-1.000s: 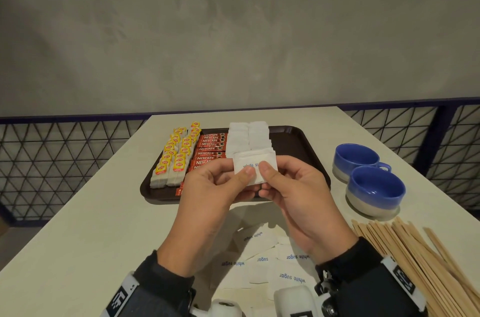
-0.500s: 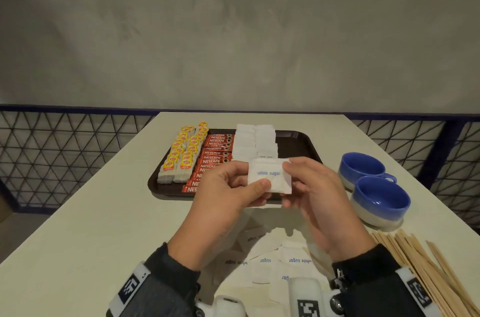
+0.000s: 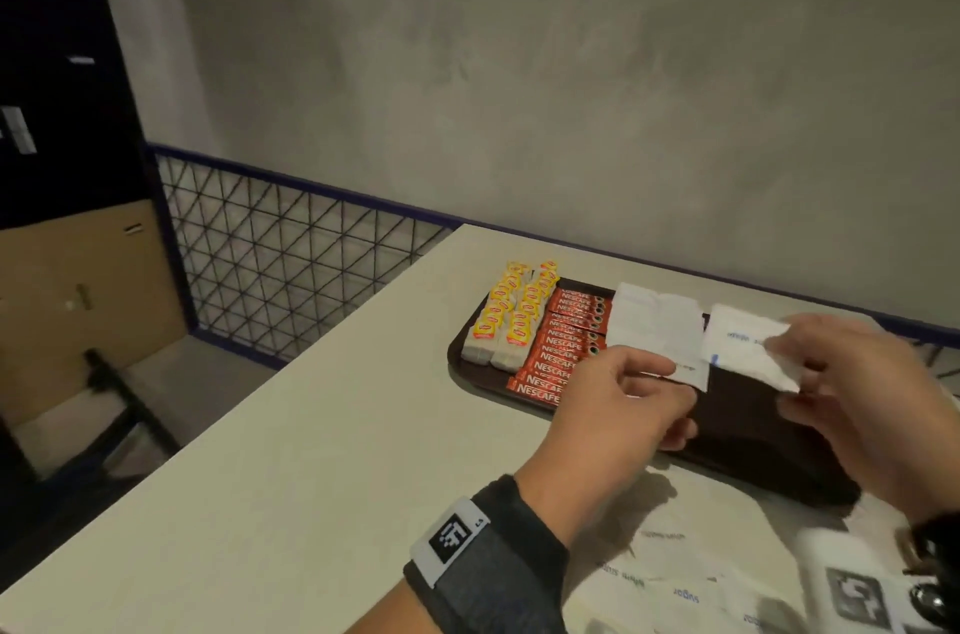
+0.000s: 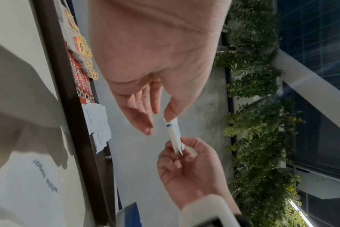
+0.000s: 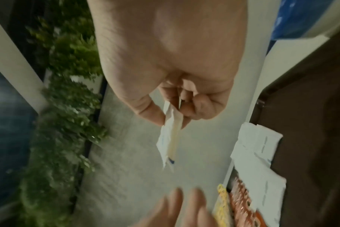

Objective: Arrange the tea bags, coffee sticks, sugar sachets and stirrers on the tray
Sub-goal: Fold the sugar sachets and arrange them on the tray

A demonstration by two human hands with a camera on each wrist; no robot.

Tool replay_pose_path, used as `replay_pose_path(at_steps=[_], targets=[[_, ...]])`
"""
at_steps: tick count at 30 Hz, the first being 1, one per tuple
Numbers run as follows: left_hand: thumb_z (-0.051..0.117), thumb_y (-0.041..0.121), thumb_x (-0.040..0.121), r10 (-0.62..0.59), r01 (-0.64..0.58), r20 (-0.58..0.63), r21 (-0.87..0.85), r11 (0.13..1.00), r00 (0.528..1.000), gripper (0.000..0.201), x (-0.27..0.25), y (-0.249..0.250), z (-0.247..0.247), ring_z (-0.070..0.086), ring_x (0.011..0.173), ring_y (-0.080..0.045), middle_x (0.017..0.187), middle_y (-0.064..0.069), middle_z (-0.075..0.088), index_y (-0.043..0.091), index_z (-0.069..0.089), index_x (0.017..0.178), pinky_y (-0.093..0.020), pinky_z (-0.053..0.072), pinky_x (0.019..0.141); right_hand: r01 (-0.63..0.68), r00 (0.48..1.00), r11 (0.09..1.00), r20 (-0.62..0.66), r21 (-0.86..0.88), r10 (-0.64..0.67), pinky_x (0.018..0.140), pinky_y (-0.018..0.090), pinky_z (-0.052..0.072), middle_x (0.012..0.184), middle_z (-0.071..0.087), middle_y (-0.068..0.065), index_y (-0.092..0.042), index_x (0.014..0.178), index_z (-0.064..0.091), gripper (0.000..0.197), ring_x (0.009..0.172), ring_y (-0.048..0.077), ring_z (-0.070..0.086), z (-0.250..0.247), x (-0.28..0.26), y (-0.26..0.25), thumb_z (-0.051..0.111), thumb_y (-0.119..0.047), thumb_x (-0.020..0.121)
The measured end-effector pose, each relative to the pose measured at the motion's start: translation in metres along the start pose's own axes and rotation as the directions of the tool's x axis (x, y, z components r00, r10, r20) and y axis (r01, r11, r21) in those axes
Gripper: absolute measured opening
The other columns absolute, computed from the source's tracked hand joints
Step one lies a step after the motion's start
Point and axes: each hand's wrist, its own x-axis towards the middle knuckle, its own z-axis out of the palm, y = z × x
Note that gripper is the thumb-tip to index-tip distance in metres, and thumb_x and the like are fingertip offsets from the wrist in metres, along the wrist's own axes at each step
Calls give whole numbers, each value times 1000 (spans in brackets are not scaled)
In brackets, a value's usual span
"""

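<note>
Since half a second ago, our two hands part: then both held the sachets together before us, and now only our right hand (image 3: 852, 405) pinches the small stack of white sugar sachets (image 3: 748, 347), thumb on one face and fingers on the other, at the end nearest our wrist. Our left hand (image 3: 618, 405) lets go and sits just left of the stack, fingers loosely curled and holding nothing. The left wrist view shows its thumb tip still at the stack's free end, though we cannot tell if it touches. Our view also swings left and lower, so the cups and stirrers drop out of sight.

What the next move turns on is where the open slot lies from the right hand. The stack hangs above the brown tray (image 3: 753, 431), its long axis pointing away from our right hand toward the left. Directly left of it lie the sugar sachets already placed (image 3: 654, 327), then the Nescafe coffee sticks (image 3: 566, 347), then the yellow-tagged tea bags (image 3: 506, 321) farthest left. Bare tray lies straight beneath and nearer our right wrist. So we judge the right hand is the nearer one for setting down, just beside the placed row. More loose sachets (image 3: 675, 592) wait on the table (image 3: 311, 451) below our wrists.
</note>
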Motion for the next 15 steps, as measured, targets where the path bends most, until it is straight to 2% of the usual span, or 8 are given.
replay_pose_path(at_steps=[1,2,4,6,8,11,15], targets=[[73,9,92,-3,3,-2,8,1000,1000,21,0,-1,-1,75,79,-20,97,-8,71,17,67,111,-38,64,84,6,1000,999,29,-47,-4,67,38,41,86,46,14,-5,87,62,3,75,24,45,-1,16,-1,62,-5,90],[73,10,92,-2,2,-1,20,1000,1000,18,1,-2,-2,74,78,-18,96,-7,71,18,68,108,-38,64,84,-3,998,992,62,-122,11,62,35,38,78,46,12,0,88,62,5,68,22,42,-2,33,-1,63,-4,89],[74,13,91,6,-6,4,34,999,1000,14,2,-4,-3,74,77,-17,96,-6,72,22,70,100,-36,63,82,-36,990,941,119,-336,81,60,34,40,69,51,12,13,96,58,18,64,21,46,-2,62,4,66,-2,90],[75,14,90,10,-10,1,43,999,1000,12,3,-5,-3,74,75,-16,98,-6,73,24,71,95,-35,63,79,-58,974,845,156,-531,165,60,34,44,76,58,17,16,103,60,21,70,27,52,-3,81,13,67,0,91],[75,15,90,16,-17,6,57,998,1000,11,3,-4,-2,73,73,-14,99,-7,74,24,72,94,-34,62,76,-64,965,756,152,-652,213,59,32,43,80,63,21,10,103,66,16,72,29,54,-5,95,22,69,0,91],[75,16,91,25,-27,27,97,995,999,10,1,-2,0,73,72,-13,97,-5,75,24,71,96,-33,62,74,-77,964,693,123,-717,234,59,31,45,92,69,25,4,102,69,11,73,27,57,-5,112,30,68,0,92],[75,16,91,3,-9,55,108,994,998,16,-3,1,5,73,70,-13,93,-5,74,28,67,100,-37,61,75,-118,935,698,157,-706,317,59,31,55,102,68,29,11,109,65,18,78,27,62,-2,127,40,65,8,92]])
